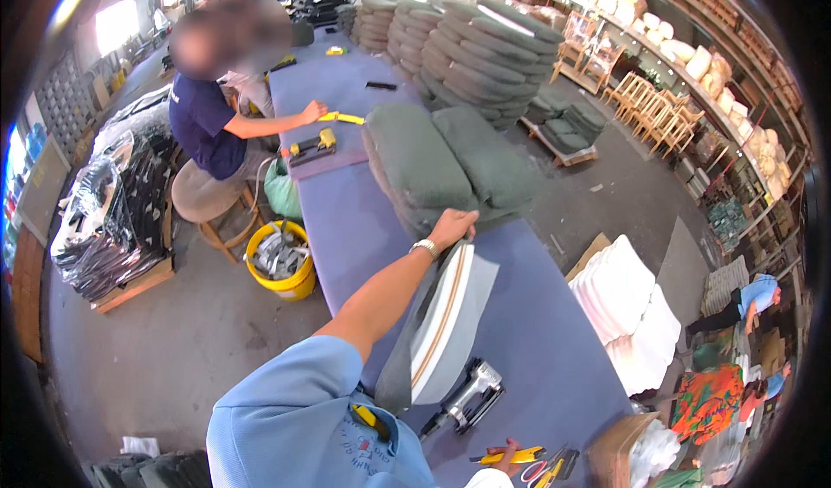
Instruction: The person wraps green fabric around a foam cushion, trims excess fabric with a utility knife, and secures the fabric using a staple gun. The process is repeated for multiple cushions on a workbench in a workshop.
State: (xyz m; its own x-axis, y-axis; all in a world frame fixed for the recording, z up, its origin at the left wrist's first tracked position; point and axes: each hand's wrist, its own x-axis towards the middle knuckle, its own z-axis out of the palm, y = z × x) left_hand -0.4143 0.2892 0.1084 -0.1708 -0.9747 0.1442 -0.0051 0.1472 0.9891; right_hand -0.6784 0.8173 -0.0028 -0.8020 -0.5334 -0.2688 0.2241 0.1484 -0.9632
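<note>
striped padded piece is on the blue table, just left of the silver staple gun and running well past its far side. left hand is up beyond the staple gun, narrow, fingers drawn in, looks pinched on the piece's far end; exact finger contact partly hidden. right hand is on the near side of the staple gun, at the yellow cutter; mostly out of sight, so can't tell if it grips it or just touches. 2 green cushions lie side by side on top of their pile, farther beyond the staple gun, right by the left hand. risks: only 1 hand seems to hold the piece, so the near end could swing and bump the staple gun. crowding at the cushions could spoil the pinch. cutter could nick cloth if its blade is out; can't tell.
</note>
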